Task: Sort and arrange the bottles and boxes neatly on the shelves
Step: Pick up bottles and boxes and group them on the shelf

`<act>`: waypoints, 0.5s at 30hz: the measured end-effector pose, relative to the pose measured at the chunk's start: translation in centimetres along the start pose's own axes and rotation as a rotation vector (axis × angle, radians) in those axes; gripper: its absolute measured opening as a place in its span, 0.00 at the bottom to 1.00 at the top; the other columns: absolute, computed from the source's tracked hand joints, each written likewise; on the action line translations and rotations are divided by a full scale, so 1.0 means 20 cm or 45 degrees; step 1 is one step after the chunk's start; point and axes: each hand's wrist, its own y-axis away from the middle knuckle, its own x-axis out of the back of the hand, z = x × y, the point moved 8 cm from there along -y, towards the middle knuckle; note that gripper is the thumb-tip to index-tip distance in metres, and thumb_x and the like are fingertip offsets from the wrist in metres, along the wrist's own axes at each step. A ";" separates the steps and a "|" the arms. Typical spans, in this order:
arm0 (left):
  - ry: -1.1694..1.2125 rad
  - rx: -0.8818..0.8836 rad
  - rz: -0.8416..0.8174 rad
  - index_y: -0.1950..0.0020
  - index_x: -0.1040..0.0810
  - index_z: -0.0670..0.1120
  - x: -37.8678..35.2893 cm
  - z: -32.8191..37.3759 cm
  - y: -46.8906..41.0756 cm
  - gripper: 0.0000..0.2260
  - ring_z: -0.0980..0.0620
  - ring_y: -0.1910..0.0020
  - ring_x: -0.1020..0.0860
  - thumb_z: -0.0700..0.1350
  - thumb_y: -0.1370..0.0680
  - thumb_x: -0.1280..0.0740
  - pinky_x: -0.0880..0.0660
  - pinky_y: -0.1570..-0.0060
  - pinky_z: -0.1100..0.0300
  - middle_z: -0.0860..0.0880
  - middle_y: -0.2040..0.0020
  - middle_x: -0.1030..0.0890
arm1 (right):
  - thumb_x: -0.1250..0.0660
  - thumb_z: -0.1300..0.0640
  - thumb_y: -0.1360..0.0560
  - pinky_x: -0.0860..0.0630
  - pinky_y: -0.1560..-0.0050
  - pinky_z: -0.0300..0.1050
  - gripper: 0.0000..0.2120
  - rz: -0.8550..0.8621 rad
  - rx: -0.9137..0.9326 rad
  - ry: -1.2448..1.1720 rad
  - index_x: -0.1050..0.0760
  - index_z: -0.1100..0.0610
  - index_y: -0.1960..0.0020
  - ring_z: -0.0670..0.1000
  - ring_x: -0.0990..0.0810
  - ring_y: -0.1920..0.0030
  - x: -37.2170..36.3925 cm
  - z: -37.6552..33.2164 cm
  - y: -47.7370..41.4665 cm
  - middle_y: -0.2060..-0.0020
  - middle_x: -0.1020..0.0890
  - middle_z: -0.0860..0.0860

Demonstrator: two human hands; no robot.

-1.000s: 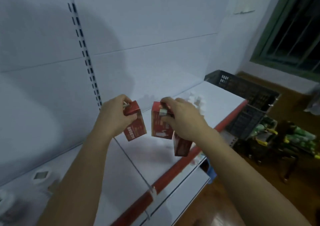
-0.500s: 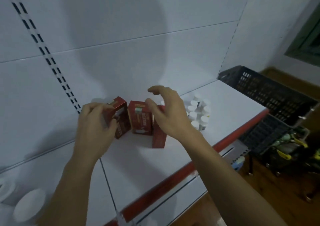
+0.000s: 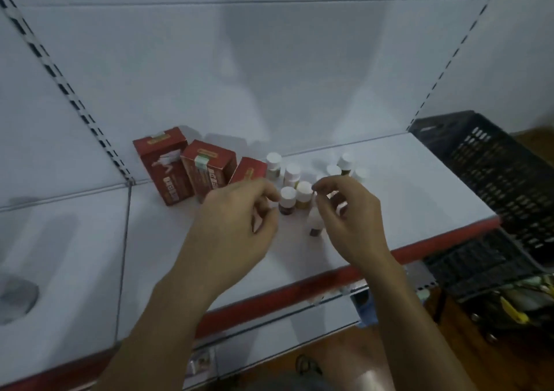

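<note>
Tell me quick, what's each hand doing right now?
Left hand: open, fingers loosely curled, holding nothing.
Right hand: open, loosely curled, holding nothing.

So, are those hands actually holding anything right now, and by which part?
Nothing seems held. The left hand and right hand hover with loosely curled fingers over the white-capped bottles; the red boxes stand free on the shelf.

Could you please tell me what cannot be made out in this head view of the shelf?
1. Third red box: head view, lower part hidden by the left grip.
2. Bottles: some hidden behind the right grip, so no sure count.
3. Box lettering: blurred, unreadable.
4. Whether either grip holds a bottle: too blurred to tell.
5. Grey round thing: cut by the left edge, blurred.
</note>
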 end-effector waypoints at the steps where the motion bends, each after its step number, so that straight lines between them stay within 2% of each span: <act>1: -0.034 -0.001 0.001 0.49 0.19 0.51 -0.06 0.03 0.00 0.06 0.54 0.64 0.22 0.41 0.23 0.29 0.26 0.63 0.62 0.59 0.62 0.23 | 0.32 0.62 0.22 0.30 0.62 0.28 0.08 -0.036 -0.002 -0.010 0.20 0.50 0.49 0.43 0.21 0.60 0.04 0.05 -0.02 0.59 0.19 0.41; 6: -0.209 0.115 0.131 0.48 0.20 0.53 -0.22 0.09 -0.04 0.05 0.59 0.64 0.23 0.45 0.23 0.30 0.27 0.64 0.65 0.60 0.60 0.23 | 0.31 0.60 0.21 0.32 0.66 0.28 0.05 -0.193 0.029 -0.010 0.19 0.52 0.49 0.46 0.24 0.68 0.18 0.26 -0.10 0.72 0.24 0.43; 10: -0.307 0.322 0.264 0.48 0.21 0.56 -0.22 0.03 0.01 0.05 0.58 0.59 0.23 0.48 0.23 0.32 0.21 0.59 0.53 0.60 0.57 0.23 | 0.31 0.56 0.22 0.28 0.64 0.35 0.05 -0.473 0.082 0.059 0.20 0.49 0.47 0.46 0.23 0.66 0.11 0.35 -0.14 0.72 0.23 0.45; 12: -0.329 0.402 0.223 0.45 0.22 0.58 -0.24 -0.02 0.05 0.08 0.59 0.57 0.23 0.49 0.24 0.31 0.21 0.57 0.53 0.60 0.56 0.23 | 0.31 0.53 0.22 0.26 0.62 0.41 0.06 -0.607 0.112 0.071 0.20 0.48 0.46 0.45 0.22 0.65 0.07 0.34 -0.14 0.72 0.22 0.46; 15: -0.348 0.494 -0.023 0.39 0.26 0.61 -0.39 -0.07 0.06 0.14 0.60 0.55 0.24 0.54 0.23 0.30 0.21 0.54 0.53 0.60 0.51 0.23 | 0.33 0.49 0.22 0.25 0.62 0.44 0.05 -0.690 0.181 0.112 0.20 0.46 0.47 0.44 0.23 0.65 0.03 0.33 -0.15 0.71 0.23 0.44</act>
